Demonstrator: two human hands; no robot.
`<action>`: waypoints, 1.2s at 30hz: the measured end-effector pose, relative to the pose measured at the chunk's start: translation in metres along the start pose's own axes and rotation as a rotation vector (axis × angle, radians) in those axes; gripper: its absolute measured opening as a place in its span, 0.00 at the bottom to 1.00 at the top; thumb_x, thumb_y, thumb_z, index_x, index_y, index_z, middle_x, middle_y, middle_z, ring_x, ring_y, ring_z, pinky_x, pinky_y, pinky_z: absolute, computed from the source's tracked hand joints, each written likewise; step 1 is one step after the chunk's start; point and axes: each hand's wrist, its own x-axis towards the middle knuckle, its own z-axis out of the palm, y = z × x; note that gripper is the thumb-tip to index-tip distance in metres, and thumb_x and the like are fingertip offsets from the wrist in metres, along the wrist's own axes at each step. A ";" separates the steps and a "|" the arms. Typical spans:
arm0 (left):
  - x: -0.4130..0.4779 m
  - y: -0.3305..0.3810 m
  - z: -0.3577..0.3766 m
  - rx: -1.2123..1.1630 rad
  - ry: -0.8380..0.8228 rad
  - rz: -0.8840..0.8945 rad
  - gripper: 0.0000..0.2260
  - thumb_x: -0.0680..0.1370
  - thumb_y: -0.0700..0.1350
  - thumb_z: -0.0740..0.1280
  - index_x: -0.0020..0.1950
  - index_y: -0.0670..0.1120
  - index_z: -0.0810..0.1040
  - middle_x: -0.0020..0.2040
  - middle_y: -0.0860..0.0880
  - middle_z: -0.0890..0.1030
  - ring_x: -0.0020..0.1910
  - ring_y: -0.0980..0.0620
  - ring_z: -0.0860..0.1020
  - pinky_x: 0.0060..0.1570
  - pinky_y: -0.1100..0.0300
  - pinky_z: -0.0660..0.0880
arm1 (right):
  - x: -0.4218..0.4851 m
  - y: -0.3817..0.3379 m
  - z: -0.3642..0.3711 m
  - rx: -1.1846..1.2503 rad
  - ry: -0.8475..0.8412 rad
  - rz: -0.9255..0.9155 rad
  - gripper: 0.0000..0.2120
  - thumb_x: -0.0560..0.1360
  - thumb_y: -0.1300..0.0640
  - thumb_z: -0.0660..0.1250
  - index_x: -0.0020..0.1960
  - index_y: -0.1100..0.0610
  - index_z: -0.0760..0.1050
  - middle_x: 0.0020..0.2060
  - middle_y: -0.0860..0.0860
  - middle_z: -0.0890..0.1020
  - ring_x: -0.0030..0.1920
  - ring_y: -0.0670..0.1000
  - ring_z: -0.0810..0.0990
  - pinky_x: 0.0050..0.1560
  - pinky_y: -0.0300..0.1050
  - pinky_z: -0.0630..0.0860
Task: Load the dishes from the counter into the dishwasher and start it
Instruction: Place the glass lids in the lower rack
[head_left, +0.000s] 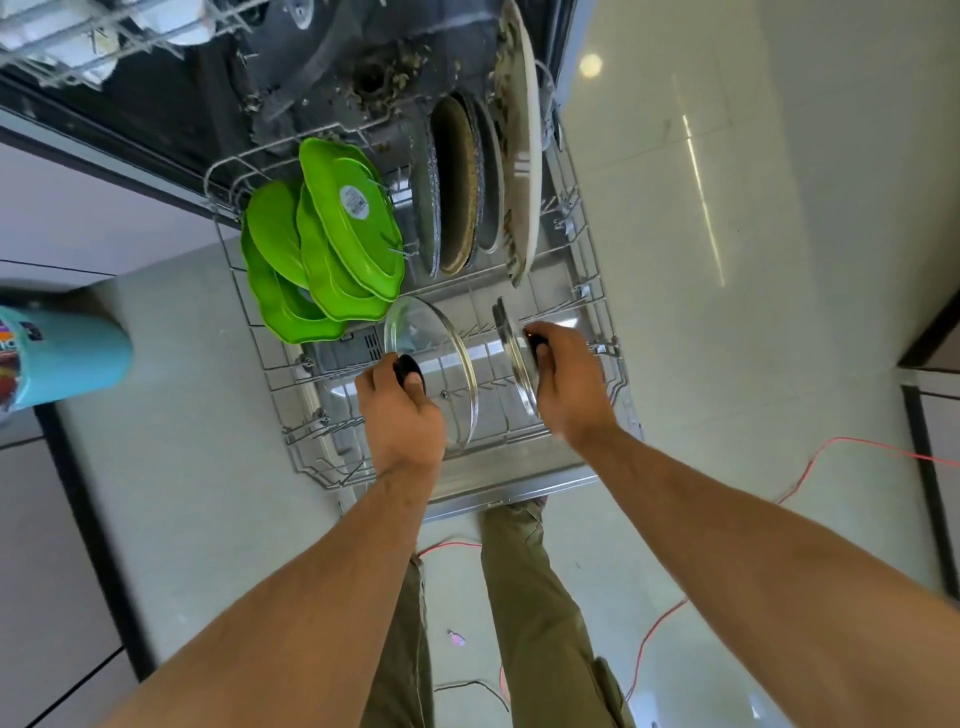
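Left hand (402, 410) and right hand (569, 382) each grip a glass lid's mostly hidden knob.

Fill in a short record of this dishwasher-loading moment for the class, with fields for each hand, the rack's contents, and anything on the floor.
left hand: grips the black knob of a glass lid, held on edge over the lower rack
right hand: grips the knob of a second glass lid, also on edge
green plates: several, stacked leaning at the rack's left rear
dark pans and white platter: standing on edge at the right rear
floor: a red cable runs near the person's feet
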 end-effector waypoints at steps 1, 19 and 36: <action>0.002 -0.003 -0.002 -0.002 0.007 -0.010 0.15 0.83 0.37 0.60 0.69 0.37 0.72 0.63 0.35 0.72 0.57 0.38 0.73 0.51 0.62 0.64 | 0.007 -0.004 0.006 0.013 -0.007 0.001 0.14 0.85 0.58 0.54 0.67 0.56 0.74 0.56 0.49 0.76 0.55 0.47 0.74 0.58 0.33 0.69; 0.009 -0.024 -0.006 -0.014 -0.016 0.078 0.17 0.81 0.36 0.63 0.70 0.37 0.73 0.64 0.37 0.73 0.60 0.41 0.73 0.55 0.67 0.63 | 0.054 -0.014 0.021 0.063 0.229 0.375 0.02 0.82 0.60 0.63 0.52 0.56 0.75 0.38 0.43 0.77 0.37 0.44 0.76 0.34 0.39 0.73; 0.008 -0.025 -0.005 -0.058 -0.016 0.077 0.16 0.81 0.36 0.63 0.69 0.38 0.73 0.64 0.37 0.72 0.59 0.39 0.74 0.57 0.60 0.68 | 0.045 -0.051 0.051 -0.283 -0.004 0.161 0.26 0.75 0.64 0.65 0.71 0.56 0.63 0.65 0.58 0.70 0.52 0.63 0.80 0.49 0.57 0.81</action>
